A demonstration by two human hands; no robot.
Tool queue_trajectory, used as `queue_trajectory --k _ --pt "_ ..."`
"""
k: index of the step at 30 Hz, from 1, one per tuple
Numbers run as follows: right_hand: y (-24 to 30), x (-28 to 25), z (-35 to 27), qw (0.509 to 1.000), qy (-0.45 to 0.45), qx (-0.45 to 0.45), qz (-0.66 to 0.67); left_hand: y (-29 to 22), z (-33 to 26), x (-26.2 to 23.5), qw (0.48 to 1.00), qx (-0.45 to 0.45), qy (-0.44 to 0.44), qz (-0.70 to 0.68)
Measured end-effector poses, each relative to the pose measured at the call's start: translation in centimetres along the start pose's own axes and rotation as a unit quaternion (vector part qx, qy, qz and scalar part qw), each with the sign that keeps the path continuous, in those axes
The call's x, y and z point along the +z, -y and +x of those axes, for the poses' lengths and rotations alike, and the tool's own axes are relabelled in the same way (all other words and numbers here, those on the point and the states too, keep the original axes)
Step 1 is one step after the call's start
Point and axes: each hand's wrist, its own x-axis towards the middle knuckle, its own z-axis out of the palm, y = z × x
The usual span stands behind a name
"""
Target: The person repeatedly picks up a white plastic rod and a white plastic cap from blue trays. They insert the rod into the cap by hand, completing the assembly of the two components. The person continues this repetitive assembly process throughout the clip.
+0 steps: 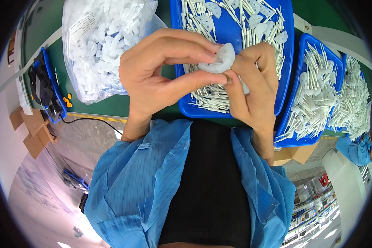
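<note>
Over a blue tray (231, 21), both my hands meet at a translucent white plastic part (226, 62), rounded and cupped like a small shell. My left hand (161, 68) pinches it from the left, thumb below and fingertips at its hollow side. From the right, my right hand (256, 80) grips its edge between thumb and bent index finger. Part of another whitish piece (245, 88) shows by the right palm; whether it is held cannot be made out. White sticks with flat, fan-shaped translucent heads lie in the tray below.
A clear plastic bag (80, 78) of loose white parts lies left on the green table (41, 20). More stick parts fill a blue tray (304, 141) and a heap (351, 99) at right. Far left are a blue bin (53, 82) with black items and several orange pieces (67, 100).
</note>
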Motion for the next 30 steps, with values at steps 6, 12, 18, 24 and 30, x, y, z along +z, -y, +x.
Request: queue_trajectory --k 6,12,18,24,30 --pt "2.1 1.0 0.1 0.943 0.007 0.286 0.172 1.3 0.2 -0.2 0.958 0.228 0.05 0.169" --pt "-0.9 1.3 1.3 0.979 0.045 0.193 -0.045 0.9 -2.2 -0.3 0.996 0.054 -0.075 -0.014" --pt "-3.3 3.4 0.0 0.979 0.095 0.07 -0.166 1.7 -2.3 -0.7 0.977 -0.083 -0.109 -0.162" --pt "-0.7 2.2 0.0 0.988 0.004 0.138 -0.065 0.9 -1.2 0.2 0.954 -0.219 -0.153 -0.139" --pt "2.0 2.0 0.2 0.982 -0.005 0.186 0.016 0.8 -0.8 1.0 0.957 -0.198 -0.134 -0.166"
